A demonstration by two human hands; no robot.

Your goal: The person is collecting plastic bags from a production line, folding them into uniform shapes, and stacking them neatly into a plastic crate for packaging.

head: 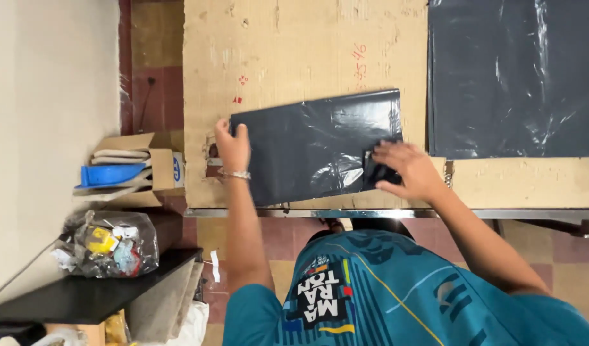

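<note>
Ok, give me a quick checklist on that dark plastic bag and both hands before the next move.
1. Left hand on the left edge of the dark plastic bag: ok, fingers rest on it.
2. Right hand on the folded flap at the bag's right edge: ok, fingers cover it.
3. Bag flat on the cardboard sheet: not ok, surface looks wrinkled.
4. Bag apart from the second dark sheet: ok, cardboard shows between them.
5. Bag fully on the table: ok, its near edge stops short of the metal table edge.
6. Flap crease straight: cannot tell, the hand hides it.
</note>
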